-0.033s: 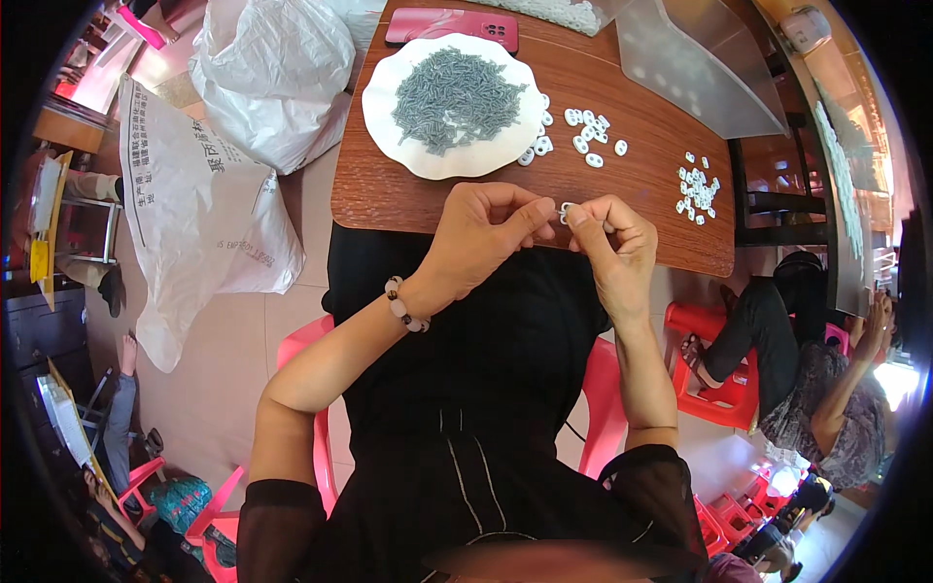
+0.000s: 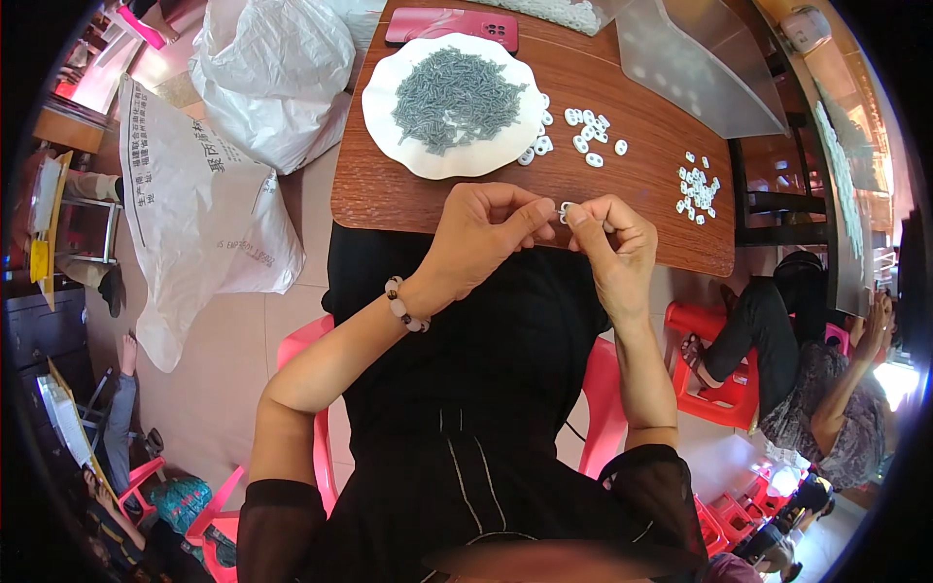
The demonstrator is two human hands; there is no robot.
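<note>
At the table's near edge, my left hand and my right hand meet fingertip to fingertip. The thumb and forefinger of my right hand pinch a small white plastic piece with a hole in it. My left hand is closed in a pinch right beside that piece; a thin grey bit shows at its tips, too small to name for certain. Just beyond, a white scalloped plate bears a heap of small grey spring-like pieces. White oval two-holed pieces lie loose to the plate's right.
Smaller white pieces form a pile at the table's right. A pink phone lies behind the plate. A translucent bin stands at the back right. Large white sacks stand left of the wooden table. Another person sits at the right.
</note>
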